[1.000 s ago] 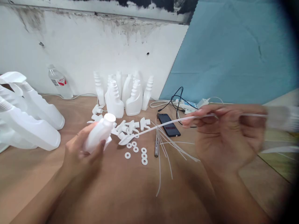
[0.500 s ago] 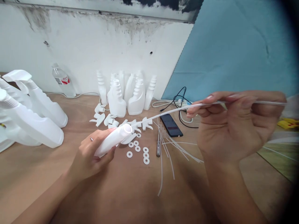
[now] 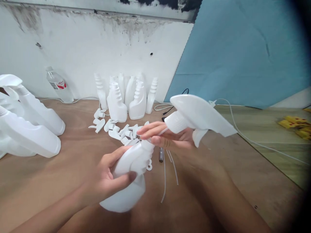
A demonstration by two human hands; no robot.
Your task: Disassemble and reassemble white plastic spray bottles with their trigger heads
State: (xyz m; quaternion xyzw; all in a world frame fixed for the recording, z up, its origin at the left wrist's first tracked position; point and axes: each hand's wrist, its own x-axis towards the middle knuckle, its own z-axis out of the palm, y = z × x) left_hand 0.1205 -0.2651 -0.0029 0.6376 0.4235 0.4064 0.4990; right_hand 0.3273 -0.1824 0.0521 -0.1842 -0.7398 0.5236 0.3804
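Note:
My left hand [image 3: 114,171] is closed around a white plastic spray bottle [image 3: 128,194], which leans with its ribbed neck up and to the right. At the bottle's mouth my right hand [image 3: 167,134] pinches a thin white tube [image 3: 163,131] between its fingers and thumb. That tube runs up to the collar of a white trigger spray head [image 3: 201,113], which lies above my right palm and wrist with its nozzle pointing right. Whether the tube's lower end is inside the bottle is hidden by my fingers.
Several white bottles [image 3: 118,103] stand by the wall, with loose trigger heads [image 3: 114,131] before them. Bottles with heads [image 3: 41,136] are at left, near a clear water bottle [image 3: 59,85]. White tubes [image 3: 164,181], a screwdriver [image 3: 161,154] and washers [image 3: 149,166] lie partly covered by my hands.
My right hand has come left, close to my left hand. The long stretch of tube between them is now short, and the spray head has come into view. The bottle's body now shows clearly.

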